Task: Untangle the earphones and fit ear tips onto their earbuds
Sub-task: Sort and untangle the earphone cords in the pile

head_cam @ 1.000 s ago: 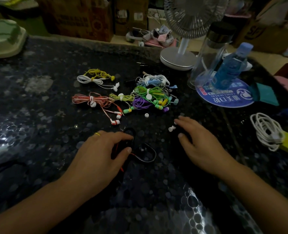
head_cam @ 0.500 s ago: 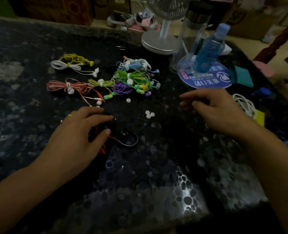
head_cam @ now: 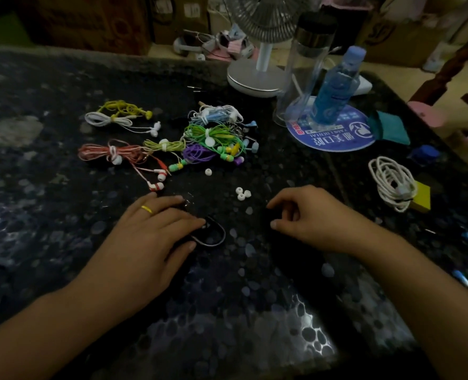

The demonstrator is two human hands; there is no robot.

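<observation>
Here the left hand [head_cam: 147,237] lies palm down on the dark speckled table [head_cam: 49,215], its fingers spread and nearly straight over a black earphone cord [head_cam: 213,234]. A loop of that cord curves out from under the fingertips toward the right; the rest is hidden beneath the hand, so which way the cord runs cannot be told. A yellow ring [head_cam: 146,209] sits on one finger.

The right hand [head_cam: 309,218] hovers or rests just right of the loop, apart from it. Its fingers are curled inward with the thumb drawn near the fingertips; whether they pinch anything is too dark and small to tell.

Between the hands and slightly farther away, three small white ear tips [head_cam: 243,193] lie clustered together, and a single white ear tip [head_cam: 208,171] lies beyond them near the coloured pile.

Further back lie the bundled earphones: a red set [head_cam: 112,154] with its long axis running left to right and its red-and-white buds trailing toward the left hand, a yellow-and-white set [head_cam: 117,115] behind it, and a heap of green, purple and blue sets [head_cam: 216,135] to the right.

At the far right a coiled white cable [head_cam: 391,182] rests against a yellow block [head_cam: 423,196]. A blue bottle [head_cam: 337,86] and a clear bottle [head_cam: 304,67] stand on a round blue mat [head_cam: 331,138], beside a fan base [head_cam: 254,78].
</observation>
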